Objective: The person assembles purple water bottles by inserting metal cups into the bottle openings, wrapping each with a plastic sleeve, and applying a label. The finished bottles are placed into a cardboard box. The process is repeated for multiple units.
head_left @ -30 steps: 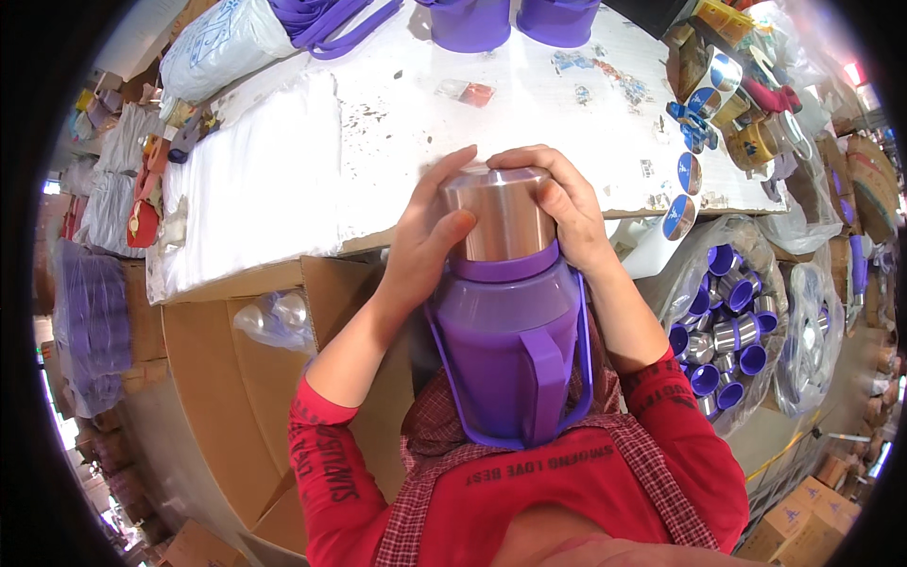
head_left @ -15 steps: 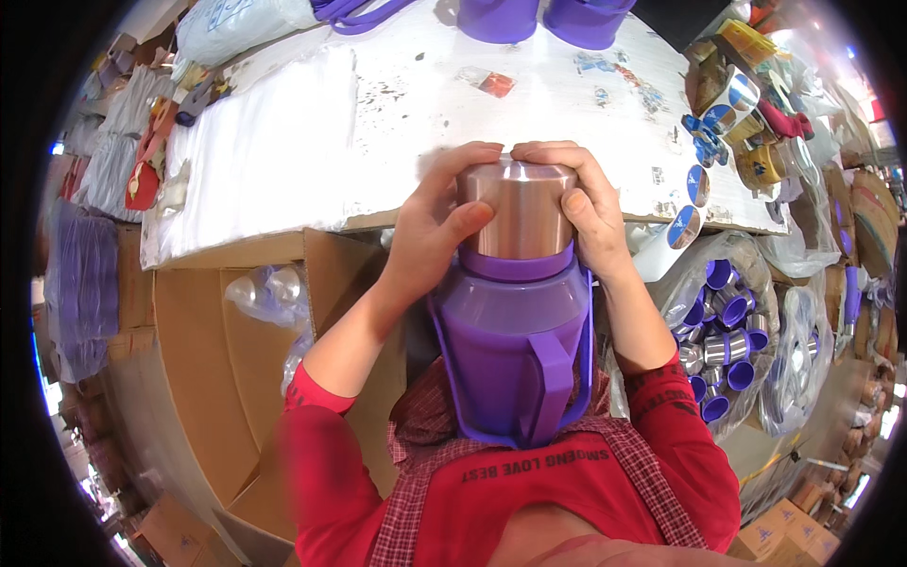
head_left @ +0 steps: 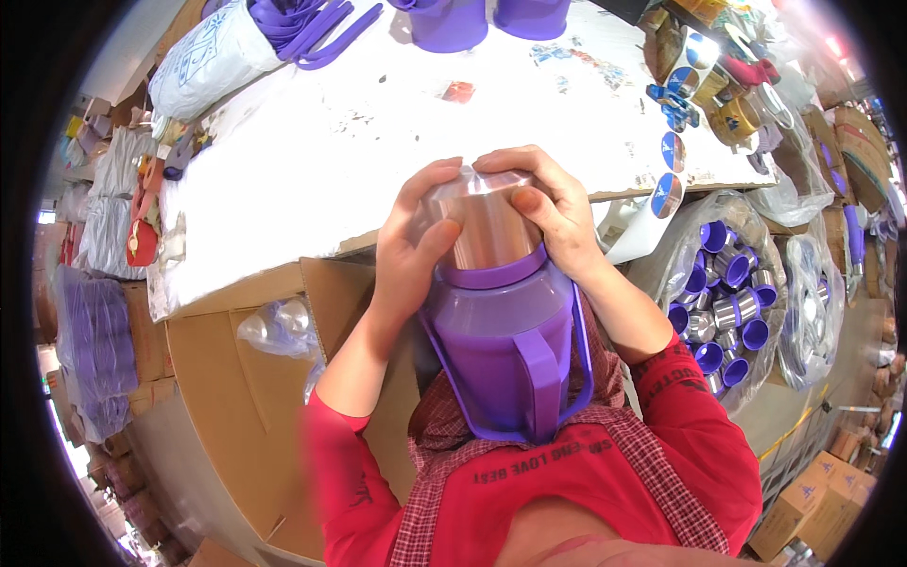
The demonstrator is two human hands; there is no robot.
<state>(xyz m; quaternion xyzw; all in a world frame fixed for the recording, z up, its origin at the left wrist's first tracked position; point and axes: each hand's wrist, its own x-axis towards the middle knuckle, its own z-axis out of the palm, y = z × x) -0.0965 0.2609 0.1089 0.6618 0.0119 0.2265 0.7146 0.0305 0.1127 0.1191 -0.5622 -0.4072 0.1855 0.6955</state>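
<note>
A large purple jug with a side handle and a strap rests against my body, its handle toward me. On its top sits a shiny steel cup lid with a purple rim at the base. My left hand wraps the lid's left side, thumb across its near face. From the right, my right hand grips the same lid, fingertips over the top edge. Both hands are closed on it, and their fingertips nearly meet at the far side.
Ahead is a white worktable bearing purple containers and a bag of purple straps. An open cardboard box stands at left. At right, a plastic bag holds several steel-and-purple lids. A strip of round stickers hangs off the table edge.
The view has shifted and tilted, so the table and box sit differently in it. Both hands stay on the lid, which leans slightly more to the left now.
</note>
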